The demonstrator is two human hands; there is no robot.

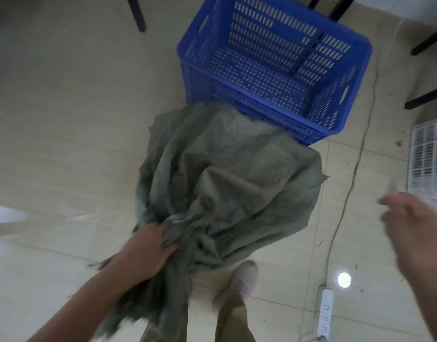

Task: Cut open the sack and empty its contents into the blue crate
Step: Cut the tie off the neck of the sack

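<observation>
Grey-green sack (227, 174) against blue crate (274, 70) rim

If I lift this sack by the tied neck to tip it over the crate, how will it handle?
Probably floppy: the grey-green woven sack creases and sags below the neck bunched in the left hand. It bulges, so it likely carries some weight. The frayed neck may slip; the right hand is free to support it near the blue crate.

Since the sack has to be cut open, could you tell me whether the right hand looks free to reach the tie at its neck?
Probably yes: the right hand is empty and unobstructed, and the left hand grips below the tie.
</observation>
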